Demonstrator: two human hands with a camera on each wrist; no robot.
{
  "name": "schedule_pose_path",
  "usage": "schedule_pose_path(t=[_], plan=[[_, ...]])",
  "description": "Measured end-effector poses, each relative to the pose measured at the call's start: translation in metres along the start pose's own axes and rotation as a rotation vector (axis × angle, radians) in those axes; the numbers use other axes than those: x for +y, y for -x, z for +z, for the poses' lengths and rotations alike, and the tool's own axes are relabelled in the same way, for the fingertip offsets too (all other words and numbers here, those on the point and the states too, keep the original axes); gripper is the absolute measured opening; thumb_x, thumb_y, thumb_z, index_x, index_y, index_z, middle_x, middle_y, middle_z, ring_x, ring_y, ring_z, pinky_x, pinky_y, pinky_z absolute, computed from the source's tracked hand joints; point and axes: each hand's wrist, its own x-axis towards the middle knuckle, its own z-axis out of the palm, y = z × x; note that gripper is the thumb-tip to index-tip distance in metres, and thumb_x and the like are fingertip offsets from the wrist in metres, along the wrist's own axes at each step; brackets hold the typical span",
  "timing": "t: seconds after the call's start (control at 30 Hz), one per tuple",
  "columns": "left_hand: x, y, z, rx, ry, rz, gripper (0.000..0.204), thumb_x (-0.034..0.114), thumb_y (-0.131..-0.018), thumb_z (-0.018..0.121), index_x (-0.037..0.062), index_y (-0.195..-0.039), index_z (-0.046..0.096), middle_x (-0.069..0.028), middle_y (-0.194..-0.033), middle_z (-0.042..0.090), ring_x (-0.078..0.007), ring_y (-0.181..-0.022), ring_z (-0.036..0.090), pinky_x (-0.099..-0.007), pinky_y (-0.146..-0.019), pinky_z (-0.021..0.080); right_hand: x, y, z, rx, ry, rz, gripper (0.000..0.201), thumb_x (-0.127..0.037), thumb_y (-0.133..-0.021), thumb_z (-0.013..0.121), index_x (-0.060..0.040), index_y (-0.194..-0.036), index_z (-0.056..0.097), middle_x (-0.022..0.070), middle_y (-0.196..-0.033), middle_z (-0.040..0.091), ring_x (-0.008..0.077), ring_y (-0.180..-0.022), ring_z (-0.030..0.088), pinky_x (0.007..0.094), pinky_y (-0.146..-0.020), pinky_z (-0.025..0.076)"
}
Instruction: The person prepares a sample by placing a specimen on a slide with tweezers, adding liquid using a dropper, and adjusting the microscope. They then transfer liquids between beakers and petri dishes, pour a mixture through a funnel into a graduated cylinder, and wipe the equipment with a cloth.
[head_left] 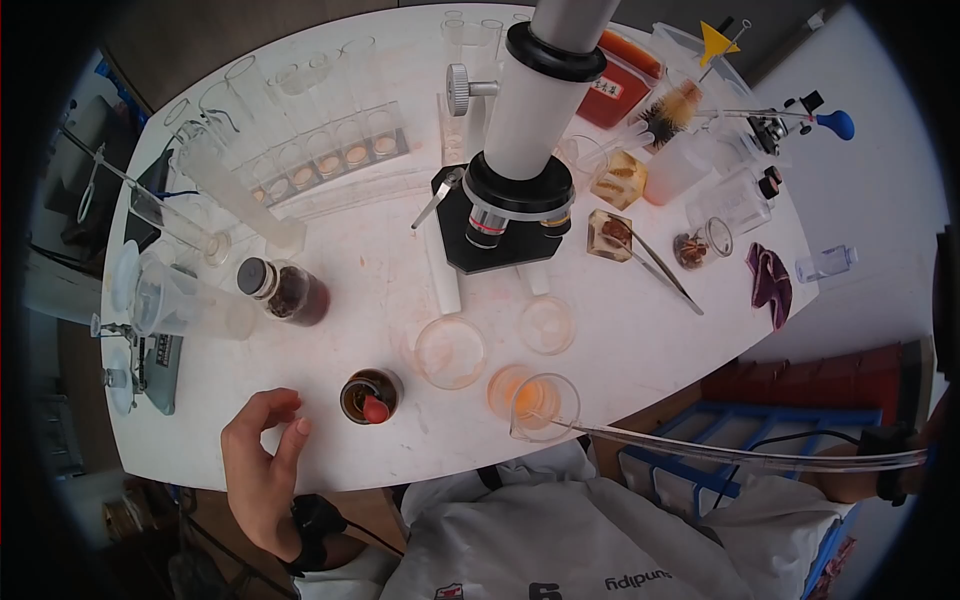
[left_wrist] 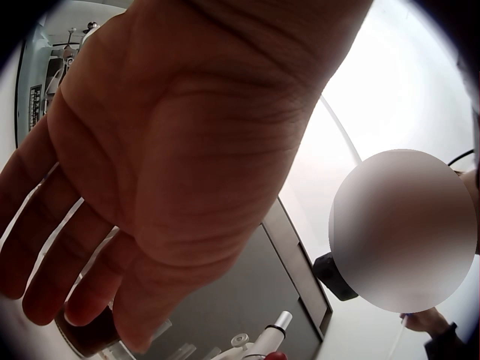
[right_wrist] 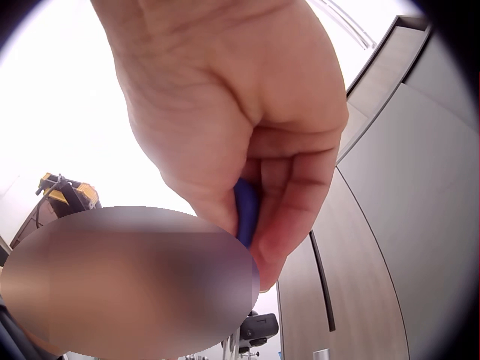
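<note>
In the head view, my left hand [head_left: 262, 462] hovers left of a brown bottle [head_left: 358, 385], fingers loosely bent and holding nothing; a red rounded piece [head_left: 375, 409] shows at the bottle's mouth. The left wrist view has the palm [left_wrist: 180, 157] bare. Thumb and fingers of my right hand [right_wrist: 247, 112] pinch a blue bulb [right_wrist: 244, 212] in the right wrist view. A long clear tube [head_left: 750, 449] runs from the right edge to a glass beaker [head_left: 560, 393] beside orange liquid [head_left: 508, 388]; whether its tip is inside, I cannot tell.
A microscope [head_left: 500, 225] stands at the table's middle, two petri dishes [head_left: 451, 352] in front of it. Left are a dark-capped jar [head_left: 297, 296], plastic beakers [head_left: 215, 310] and a test tube rack [head_left: 330, 165]. Tweezers [head_left: 665, 270], specimen blocks [head_left: 618, 180] and bottles [head_left: 730, 205] lie right.
</note>
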Motion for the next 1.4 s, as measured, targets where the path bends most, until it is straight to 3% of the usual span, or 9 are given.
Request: schedule_pose_path(t=[0.2,0.33,0.43,0.5,0.63,0.83,0.9,1.07,1.4], plan=[[-0.001,0.0,0.0,0.0,0.004,0.001,0.026,0.005,-0.086,0.076,-0.0066,-0.109,0.068,-0.0181,-0.093,0.074,-0.0276,-0.088,0.071,-0.036,-0.084,0.054,0.001,-0.008,0.009,0.03,0.035,-0.019,0.046,-0.033,-0.1,0.067,0.0023,-0.126,0.055,0.024,-0.1,0.071,0.021,-0.056,0.067,0.0274,-0.038,0.054],[-0.001,0.001,0.0,0.001,0.001,0.005,0.026,0.004,-0.086,0.076,-0.0066,-0.109,0.068,-0.0181,-0.093,0.074,-0.0275,-0.087,0.071,-0.0357,-0.083,0.054,0.03,-0.008,0.088,1.035,-0.193,-0.381,0.047,-0.03,-0.098,0.07,0.0032,-0.128,0.054,0.0265,-0.103,0.071,0.0212,-0.055,0.067,0.0275,-0.039,0.055],[0.0,0.001,-0.001,-0.003,0.001,0.004,0.026,0.004,-0.086,0.075,-0.0066,-0.109,0.068,-0.0182,-0.093,0.073,-0.0274,-0.087,0.07,-0.0357,-0.083,0.054,0.021,0.007,0.065,0.733,-0.227,-0.232,0.051,-0.023,-0.094,0.075,0.0053,-0.13,0.053,0.0304,-0.107,0.069,0.023,-0.057,0.068,0.0284,-0.041,0.058],[0.0,0.001,-0.002,-0.022,-0.007,-0.006,0.025,0.004,-0.087,0.074,-0.0065,-0.109,0.068,-0.017,-0.094,0.074,-0.0256,-0.09,0.071,-0.0346,-0.085,0.054,0.002,0.006,0.012,0.147,-0.161,0.041,0.056,-0.018,-0.09,0.079,0.0068,-0.132,0.052,0.0333,-0.111,0.068,0.0253,-0.06,0.07,0.03,-0.045,0.062],[0.001,0.001,-0.004,-0.056,-0.019,-0.011,0.023,0.005,-0.09,0.071,-0.006,-0.11,0.067,-0.0145,-0.097,0.074,-0.0222,-0.094,0.072,-0.0322,-0.089,0.054,0.005,0.007,-0.001,-0.019,-0.284,0.077,0.067,-0.017,-0.084,0.084,0.0079,-0.136,0.05,0.0368,-0.115,0.066,0.0314,-0.072,0.075,0.0356,-0.055,0.067],[-0.001,0.005,-0.004,-0.011,-0.022,-0.016,0.025,0.003,-0.086,0.074,-0.0061,-0.108,0.068,-0.0164,-0.094,0.074,-0.0257,-0.089,0.071,-0.0345,-0.085,0.054,0.004,0.012,0.011,0.124,-0.188,0.061,0.061,-0.015,-0.085,0.083,0.0071,-0.133,0.053,0.0368,-0.115,0.066,0.0326,-0.075,0.076,0.0356,-0.054,0.067],[-0.003,0.004,0.0,0.015,0.011,0.003,0.025,0.002,-0.083,0.074,-0.0059,-0.106,0.068,-0.0167,-0.092,0.073,-0.0268,-0.086,0.069,-0.0359,-0.084,0.054,0.018,0.014,0.06,0.53,-0.249,-0.067,0.055,-0.015,-0.087,0.083,0.0067,-0.131,0.056,0.0327,-0.114,0.068,0.0326,-0.082,0.075,0.0385,-0.061,0.067],[-0.008,0.003,-0.001,-0.007,-0.006,-0.007,0.022,0.002,-0.085,0.07,-0.0052,-0.105,0.065,-0.0132,-0.091,0.072,-0.0207,-0.085,0.07,-0.0318,-0.084,0.054,0.004,0.009,-0.023,-0.245,-0.061,0.063,0.05,-0.027,-0.092,0.08,0.0001,-0.127,0.055,0.0228,-0.122,0.066,0.0259,-0.09,0.077,0.031,-0.08,0.066],[-0.013,0.001,0.001,0.008,0.013,0.004,0.022,-0.001,-0.084,0.073,-0.0046,-0.105,0.066,-0.0123,-0.089,0.073,-0.0204,-0.083,0.071,-0.031,-0.082,0.056,0.011,0.031,0.011,0.218,0.013,0.091,0.059,-0.021,-0.081,0.091,-0.0026,-0.123,0.055,0.0163,-0.106,0.067,0.0129,-0.068,0.073,0.019,-0.062,0.061]])
